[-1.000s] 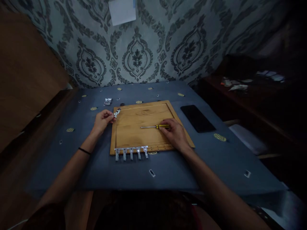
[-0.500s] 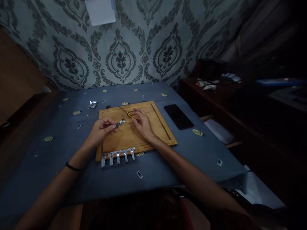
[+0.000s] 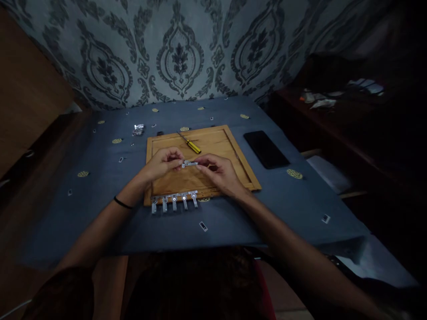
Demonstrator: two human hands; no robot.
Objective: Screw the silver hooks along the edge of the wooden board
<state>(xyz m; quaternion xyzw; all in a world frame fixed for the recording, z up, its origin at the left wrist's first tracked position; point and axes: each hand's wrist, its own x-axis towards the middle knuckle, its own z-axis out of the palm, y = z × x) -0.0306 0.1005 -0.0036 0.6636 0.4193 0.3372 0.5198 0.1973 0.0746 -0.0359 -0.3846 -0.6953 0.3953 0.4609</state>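
Note:
Between my left hand [image 3: 166,163] and my right hand [image 3: 218,171] is a small metal hinge [image 3: 189,164], pinched at its two ends by the fingertips. Both hands hover over a wooden cabinet door panel [image 3: 180,181] with a raised frame. A yellow-handled screwdriver [image 3: 193,146] lies on the panel just beyond my hands, its shaft pointing away to the left. Along the panel's near edge sits a row of several similar metal hinges [image 3: 174,202], their arms jutting over the edge toward me.
A black phone [image 3: 266,149] lies right of the panel on the blue patterned tablecloth [image 3: 110,222]. More metal hinges [image 3: 138,130] are piled at the back left. A patterned curtain [image 3: 180,53] hangs behind the table. Cluttered dark furniture [image 3: 300,106] stands at the right.
My right hand has let go of the screwdriver, which now lies on the panel, and has taken hold of the hinge's right end. The view has shifted slightly.

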